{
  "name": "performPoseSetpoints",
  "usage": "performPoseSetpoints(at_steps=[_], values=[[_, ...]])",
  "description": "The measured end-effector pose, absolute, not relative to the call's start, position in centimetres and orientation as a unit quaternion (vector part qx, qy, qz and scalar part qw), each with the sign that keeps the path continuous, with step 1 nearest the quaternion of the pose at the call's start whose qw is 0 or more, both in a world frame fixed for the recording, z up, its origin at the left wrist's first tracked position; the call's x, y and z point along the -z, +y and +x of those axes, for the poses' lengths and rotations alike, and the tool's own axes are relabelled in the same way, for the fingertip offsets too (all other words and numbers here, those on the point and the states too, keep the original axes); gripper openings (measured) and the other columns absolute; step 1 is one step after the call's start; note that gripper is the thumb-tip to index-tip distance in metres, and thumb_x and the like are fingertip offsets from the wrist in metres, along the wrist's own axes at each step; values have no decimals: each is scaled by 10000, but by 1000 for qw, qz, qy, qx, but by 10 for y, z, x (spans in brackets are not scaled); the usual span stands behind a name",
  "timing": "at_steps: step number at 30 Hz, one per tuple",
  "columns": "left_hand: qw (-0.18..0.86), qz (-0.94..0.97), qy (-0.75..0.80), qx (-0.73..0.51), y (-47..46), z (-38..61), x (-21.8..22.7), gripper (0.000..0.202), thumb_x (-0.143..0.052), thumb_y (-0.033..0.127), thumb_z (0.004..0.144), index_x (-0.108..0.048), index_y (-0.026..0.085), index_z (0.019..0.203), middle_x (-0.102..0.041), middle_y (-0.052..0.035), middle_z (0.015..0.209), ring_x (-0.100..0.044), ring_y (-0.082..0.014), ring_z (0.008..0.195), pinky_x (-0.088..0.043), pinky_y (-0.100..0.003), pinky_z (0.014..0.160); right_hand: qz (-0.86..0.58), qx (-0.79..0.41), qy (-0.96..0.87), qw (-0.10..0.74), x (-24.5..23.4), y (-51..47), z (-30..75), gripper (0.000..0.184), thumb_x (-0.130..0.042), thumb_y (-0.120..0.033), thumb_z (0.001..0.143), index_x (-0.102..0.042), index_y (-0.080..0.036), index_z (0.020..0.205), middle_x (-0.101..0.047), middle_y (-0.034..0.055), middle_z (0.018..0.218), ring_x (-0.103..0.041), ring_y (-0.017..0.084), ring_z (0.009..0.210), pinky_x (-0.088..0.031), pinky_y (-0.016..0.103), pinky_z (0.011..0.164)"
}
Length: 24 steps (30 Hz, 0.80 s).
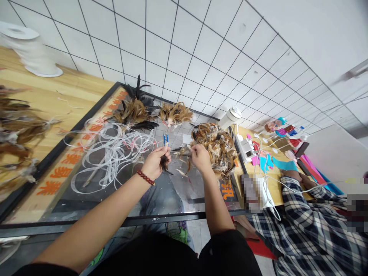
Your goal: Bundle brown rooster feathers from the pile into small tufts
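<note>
My left hand (157, 161), with a beaded bracelet (146, 178) at the wrist, is closed around dark brown feathers (164, 164) that stick out below the fingers. Just past its fingertips is a small blue tool (166, 139), perhaps snips; whether it is held or lies on the glass I cannot tell. My right hand (199, 156) pinches at the left edge of a big heap of brown feathers (215, 149); what is between its fingertips is hidden. A tangle of clear plastic strip (110, 149) lies left of my left hand.
Behind my hands lie a brown feather bundle (175, 113) and a brown and black one (135, 109). More feathers (17, 130) and a white spool (34, 50) are at the left. A power strip (246, 149) with cables and a person in a plaid sleeve (299, 203) are at the right.
</note>
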State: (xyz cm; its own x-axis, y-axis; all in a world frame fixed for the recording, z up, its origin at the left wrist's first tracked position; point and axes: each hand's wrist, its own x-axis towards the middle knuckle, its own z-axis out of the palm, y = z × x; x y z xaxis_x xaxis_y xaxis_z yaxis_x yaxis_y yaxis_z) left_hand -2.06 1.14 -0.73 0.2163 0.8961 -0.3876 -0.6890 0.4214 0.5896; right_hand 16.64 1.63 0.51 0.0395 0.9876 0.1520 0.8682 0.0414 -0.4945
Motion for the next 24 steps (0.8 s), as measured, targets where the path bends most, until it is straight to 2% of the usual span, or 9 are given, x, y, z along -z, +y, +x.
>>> performPoseSetpoints(at_steps=[3,6,8,9,13,15,19,24], values=[[767,149,352,-516,11,-20,7,78,-593,169,811,-587,112,758,-479,29,544,-495,-68,463,-447,-166,441,-606,-378,-564,416,-9,12,170,188,-547,-372,816,-576,-187,826,-668,26,763,-570,126,648,-419,237,599],[769,152,351,-512,11,-20,8,85,-625,186,794,-590,115,763,-480,30,545,-498,-69,464,-437,-160,429,-527,-543,-448,477,-13,8,168,366,-726,-366,656,-568,-195,938,-670,-14,663,-554,106,548,-400,215,526],[766,154,351,-516,11,-20,8,97,-643,198,783,-592,118,762,-480,33,541,-492,-66,460,-439,-160,431,-508,-577,-408,492,-15,7,166,507,-798,-313,565,-570,-199,1004,-681,-21,648,-573,108,542,-408,211,519],[763,158,351,-519,11,-20,9,105,-652,204,776,-594,118,758,-479,35,538,-488,-64,457,-445,-163,438,-505,-581,-398,499,-16,6,164,518,-813,-301,543,-582,-196,995,-690,-15,656,-583,108,546,-415,211,518],[745,189,362,-528,9,-17,10,174,-722,256,713,-623,116,738,-505,31,540,-502,-69,459,-438,-172,434,-505,-584,-380,509,-16,1,152,358,-828,-328,527,-642,-174,791,-709,12,682,-600,98,550,-442,203,512],[727,202,377,-537,8,-15,11,222,-770,282,656,-649,112,735,-547,20,560,-520,-73,472,-433,-177,440,-501,-614,-367,487,-15,-4,141,324,-822,-362,538,-647,-167,729,-697,7,644,-578,81,517,-433,187,485],[705,226,382,-553,6,-13,10,285,-821,299,573,-681,106,729,-638,-16,637,-565,-84,540,-463,-192,516,-474,-699,-314,434,-10,-10,120,331,-825,-384,529,-636,-161,682,-643,-31,562,-504,37,442,-355,141,416],[738,260,347,-517,3,-11,8,289,-811,322,593,-679,108,736,-630,-22,616,-555,-97,529,-467,-222,523,-470,-712,-274,444,-3,-9,111,341,-827,-381,518,-605,-157,647,-620,-39,544,-490,34,440,-333,141,409]])
